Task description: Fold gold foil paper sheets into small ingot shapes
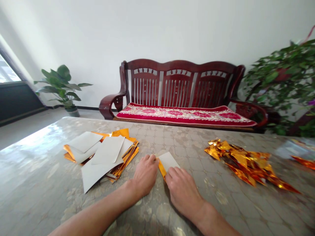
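A small sheet of gold foil paper (pixel 168 161), white side up with a gold edge folded over, lies on the table in front of me. My left hand (pixel 145 175) presses down at its left edge with the fingers curled. My right hand (pixel 183 191) rests on its near right part, fingertips on the paper. To the left lies a loose stack of flat gold and white sheets (pixel 103 154). To the right lies a heap of folded gold foil pieces (pixel 246 162).
The table (pixel 49 183) has a glossy stone-patterned top. Behind it stands a dark red wooden bench (pixel 177 85) with a red floral cushion. A potted plant (pixel 62 87) stands at far left, a leafy bush (pixel 285 82) at right. More foil (pixel 304 162) lies at the right edge.
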Motion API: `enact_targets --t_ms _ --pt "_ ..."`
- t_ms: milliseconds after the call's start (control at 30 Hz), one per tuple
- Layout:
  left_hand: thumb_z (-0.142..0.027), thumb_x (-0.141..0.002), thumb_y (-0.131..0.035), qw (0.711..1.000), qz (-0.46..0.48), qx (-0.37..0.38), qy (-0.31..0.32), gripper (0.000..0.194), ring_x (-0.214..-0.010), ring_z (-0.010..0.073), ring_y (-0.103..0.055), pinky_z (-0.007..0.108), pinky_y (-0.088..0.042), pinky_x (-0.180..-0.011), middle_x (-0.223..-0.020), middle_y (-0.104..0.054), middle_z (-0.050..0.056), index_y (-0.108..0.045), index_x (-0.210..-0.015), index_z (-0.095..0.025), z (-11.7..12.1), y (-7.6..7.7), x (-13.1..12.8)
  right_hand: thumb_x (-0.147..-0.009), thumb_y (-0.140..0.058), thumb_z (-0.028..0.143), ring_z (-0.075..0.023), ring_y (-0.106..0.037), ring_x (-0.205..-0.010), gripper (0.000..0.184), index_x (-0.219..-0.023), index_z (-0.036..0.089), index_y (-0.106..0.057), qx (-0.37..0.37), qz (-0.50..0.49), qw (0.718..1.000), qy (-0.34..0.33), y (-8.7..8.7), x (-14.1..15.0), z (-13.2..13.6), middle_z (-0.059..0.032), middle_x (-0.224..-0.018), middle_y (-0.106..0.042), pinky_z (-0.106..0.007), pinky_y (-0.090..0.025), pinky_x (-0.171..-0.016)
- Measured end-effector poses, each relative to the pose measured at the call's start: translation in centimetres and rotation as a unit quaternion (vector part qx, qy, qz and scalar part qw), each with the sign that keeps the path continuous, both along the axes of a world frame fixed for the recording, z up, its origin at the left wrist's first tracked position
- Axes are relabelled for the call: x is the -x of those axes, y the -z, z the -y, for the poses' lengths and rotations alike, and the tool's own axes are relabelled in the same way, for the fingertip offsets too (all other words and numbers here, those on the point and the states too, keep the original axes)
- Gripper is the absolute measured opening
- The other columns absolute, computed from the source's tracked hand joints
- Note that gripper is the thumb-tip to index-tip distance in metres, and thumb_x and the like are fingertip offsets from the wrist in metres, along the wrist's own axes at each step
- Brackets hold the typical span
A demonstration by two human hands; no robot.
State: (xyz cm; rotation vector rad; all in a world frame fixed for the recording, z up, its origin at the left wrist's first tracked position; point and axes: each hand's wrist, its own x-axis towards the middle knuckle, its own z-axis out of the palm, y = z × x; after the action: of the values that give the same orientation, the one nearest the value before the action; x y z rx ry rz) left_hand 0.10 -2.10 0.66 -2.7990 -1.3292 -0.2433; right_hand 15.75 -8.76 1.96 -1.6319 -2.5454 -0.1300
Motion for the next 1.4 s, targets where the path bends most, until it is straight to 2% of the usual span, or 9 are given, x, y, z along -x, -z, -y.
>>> enact_targets --t_ms 200,267,333,433,567,900,1133,1400 --pt "-0.016 -0.094 -0.049 0.99 0.12 0.057 0.051 0.019 -0.102 0.0205 -0.058 0.034 -0.045 -0.094 -0.105 -0.066 0.005 -0.066 -0.103 -0.019 -2.4 0.7 1.3 -0.094 -0.05 0.014 -0.0189 -0.052 -0.093 0.022 -0.105 0.024 -0.066 0.019 -0.128 0.986 -0.108 1.1 0.1 -1.1 -0.0022 -0.096 -0.063 -0.031 -0.038 -0.083" --pt "-0.014 -0.093 -0.05 0.986 0.134 0.078 0.068 0.023 -0.104 0.0208 -0.059 0.035 -0.045 -0.096 -0.106 -0.068 0.005 -0.066 -0.108 -0.02 -2.9 0.6 1.8 -0.094 -0.049 0.011 -0.0183 -0.052 -0.095 0.024 -0.106 0.023 -0.066 0.005 -0.165 0.982 -0.091 1.6 -0.6 -1.9 -0.002 -0.097 -0.064 -0.031 -0.038 -0.087" --pt "-0.014 -0.093 -0.05 0.984 0.138 0.094 0.069 0.032 -0.115 0.0227 -0.058 0.039 -0.04 -0.103 -0.117 -0.068 0.007 -0.061 -0.121 -0.021 -3.2 0.5 2.1 -0.093 -0.047 0.007 -0.0184 -0.051 -0.098 0.027 -0.106 0.021 -0.067 -0.026 -0.183 0.981 -0.053 2.0 -1.5 -2.8 -0.0036 -0.103 -0.065 -0.032 -0.038 -0.09" --pt "-0.015 -0.094 -0.049 0.981 0.141 0.113 0.064 0.047 -0.132 0.0247 -0.048 0.047 -0.029 -0.114 -0.135 -0.06 0.008 -0.047 -0.14 -0.023 -3.6 0.5 2.3 -0.093 -0.046 0.005 -0.0189 -0.051 -0.101 0.03 -0.109 0.02 -0.067 -0.038 -0.181 0.981 -0.049 2.4 -2.4 -3.9 -0.0046 -0.106 -0.065 -0.032 -0.039 -0.092" --pt "-0.016 -0.096 -0.047 0.978 0.149 0.127 0.075 0.051 -0.136 0.0243 -0.044 0.051 -0.024 -0.116 -0.14 -0.057 0.007 -0.039 -0.145 -0.022 -3.9 0.7 2.3 -0.095 -0.047 0.01 -0.0192 -0.052 -0.099 0.027 -0.109 0.022 -0.067 -0.037 -0.156 0.986 -0.048 2.7 -2.5 -4.5 -0.0046 -0.103 -0.064 -0.032 -0.041 -0.089" --pt "-0.014 -0.098 -0.041 0.979 0.157 0.092 0.09 0.049 -0.134 0.0238 -0.046 0.051 -0.029 -0.115 -0.139 -0.057 0.009 -0.04 -0.145 -0.023 -4.2 1.9 2.3 -0.097 -0.049 0.015 -0.0189 -0.052 -0.097 0.026 -0.114 0.024 -0.067 -0.052 -0.122 0.991 -0.032 2.7 -2.2 -4.5 -0.0049 -0.1 -0.062 -0.031 -0.041 -0.086" --pt "-0.015 -0.097 -0.041 0.977 0.173 0.082 0.091 0.049 -0.133 0.0233 -0.048 0.052 -0.032 -0.114 -0.136 -0.06 0.01 -0.039 -0.146 -0.022 -4.2 2.1 2.3 -0.097 -0.048 0.015 -0.0185 -0.051 -0.097 0.027 -0.116 0.024 -0.065 -0.053 -0.109 0.993 -0.016 2.5 -1.9 -4.4 -0.0046 -0.1 -0.061 -0.031 -0.04 -0.086" --pt "-0.013 -0.095 -0.043 0.974 0.177 0.106 0.089 0.054 -0.132 0.0219 -0.048 0.05 -0.031 -0.114 -0.136 -0.059 0.008 -0.035 -0.147 -0.024 -4.3 1.8 2.2 -0.097 -0.048 0.015 -0.0184 -0.052 -0.096 0.027 -0.115 0.023 -0.067 -0.048 -0.115 0.992 -0.015 2.4 -1.9 -4.5 -0.0045 -0.099 -0.061 -0.03 -0.04 -0.086"
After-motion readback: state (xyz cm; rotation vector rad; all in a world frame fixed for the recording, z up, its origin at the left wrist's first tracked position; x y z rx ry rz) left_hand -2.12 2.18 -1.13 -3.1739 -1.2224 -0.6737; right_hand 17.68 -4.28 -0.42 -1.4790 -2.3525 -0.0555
